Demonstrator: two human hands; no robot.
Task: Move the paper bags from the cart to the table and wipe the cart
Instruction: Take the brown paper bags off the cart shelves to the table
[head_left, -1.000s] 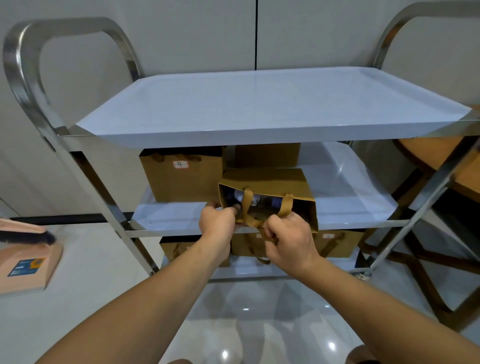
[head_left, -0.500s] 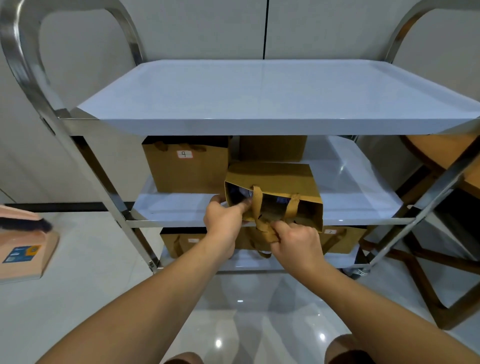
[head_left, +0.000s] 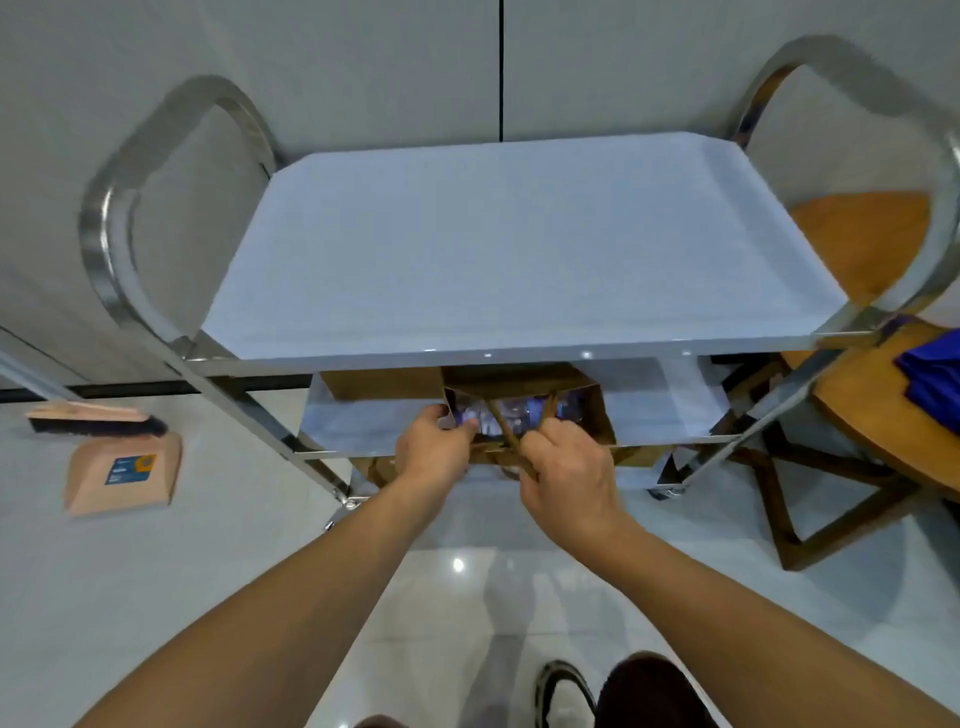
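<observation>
A brown paper bag (head_left: 597, 415) lies tipped toward me at the front of the middle shelf (head_left: 363, 426) of the steel cart (head_left: 519, 249), its open mouth showing something shiny inside. My left hand (head_left: 431, 452) pinches the left rim of the bag's mouth. My right hand (head_left: 566, 467) grips its brown ribbon handles. Another paper bag (head_left: 379, 382) stands behind it on the left, mostly hidden by the top shelf. More bags (head_left: 639, 454) show on the bottom shelf.
A round wooden table (head_left: 883, 415) with crossed legs stands right of the cart, with a blue cloth (head_left: 935, 379) on it. A pink dustpan (head_left: 124, 467) and brush (head_left: 93, 421) lie on the floor at left. The wall is close behind the cart.
My head has risen, so I look down onto the top shelf. Both hands have kept their hold on the bag at the front edge of the middle shelf.
</observation>
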